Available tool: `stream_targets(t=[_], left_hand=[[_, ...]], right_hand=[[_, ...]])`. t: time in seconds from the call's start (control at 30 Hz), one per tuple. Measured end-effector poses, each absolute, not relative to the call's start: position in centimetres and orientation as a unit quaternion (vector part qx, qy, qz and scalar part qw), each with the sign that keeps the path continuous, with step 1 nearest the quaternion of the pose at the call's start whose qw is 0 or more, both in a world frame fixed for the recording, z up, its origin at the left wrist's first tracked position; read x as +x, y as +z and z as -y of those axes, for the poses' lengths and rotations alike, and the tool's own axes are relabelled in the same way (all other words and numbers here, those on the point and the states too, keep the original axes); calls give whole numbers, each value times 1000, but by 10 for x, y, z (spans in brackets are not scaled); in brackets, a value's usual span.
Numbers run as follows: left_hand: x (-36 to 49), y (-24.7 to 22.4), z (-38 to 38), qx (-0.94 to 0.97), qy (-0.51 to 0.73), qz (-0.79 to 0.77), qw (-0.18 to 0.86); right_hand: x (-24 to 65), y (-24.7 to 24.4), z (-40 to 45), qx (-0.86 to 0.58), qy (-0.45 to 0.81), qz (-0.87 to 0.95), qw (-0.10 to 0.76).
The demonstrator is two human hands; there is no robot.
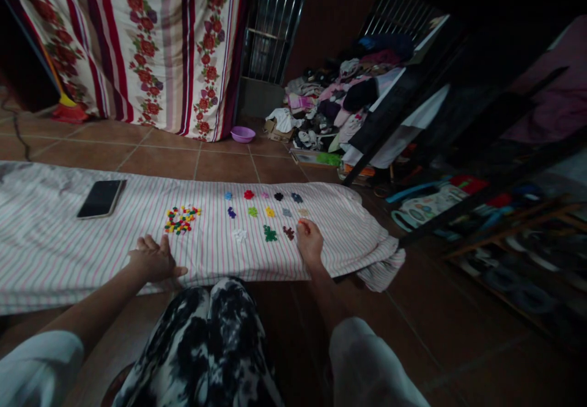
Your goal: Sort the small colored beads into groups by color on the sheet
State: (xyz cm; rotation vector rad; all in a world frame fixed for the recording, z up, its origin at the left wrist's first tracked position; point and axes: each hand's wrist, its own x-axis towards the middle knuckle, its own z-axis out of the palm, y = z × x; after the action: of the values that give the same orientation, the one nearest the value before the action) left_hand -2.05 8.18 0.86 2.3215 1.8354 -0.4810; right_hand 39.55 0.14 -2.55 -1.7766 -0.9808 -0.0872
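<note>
My left hand [153, 260] lies flat on the striped cloth [110, 254] with its fingers spread and nothing in them. Just beyond its fingertips is a loose heap of mixed red, yellow, green and white pieces [181, 219]. My right hand [310, 241] is closed in a pinch at the right side of the sorted piles; a hint of orange shows at its fingertips, too small to name. Nearest to it are a brown pile [288, 233] and a beige pile [303, 212]. Farther left sit a dark green pile [270, 233], a white pile [239, 235] and a yellow pile [270, 212].
Several more single-colour piles, among them a red pile [248, 194] and a black pile [279, 197], line the far side. A phone [101, 198] lies at the left. Beyond are a purple basin [243, 134], a floral curtain [169, 46] and heaped clothes [339, 98].
</note>
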Motion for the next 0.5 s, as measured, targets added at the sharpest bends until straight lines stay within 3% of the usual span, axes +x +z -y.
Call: stream_targets(t=[0.5], left_hand=[[-18, 18, -77, 772, -168, -610, 66]], right_hand=[[462, -55, 7, -819, -83, 388, 414]])
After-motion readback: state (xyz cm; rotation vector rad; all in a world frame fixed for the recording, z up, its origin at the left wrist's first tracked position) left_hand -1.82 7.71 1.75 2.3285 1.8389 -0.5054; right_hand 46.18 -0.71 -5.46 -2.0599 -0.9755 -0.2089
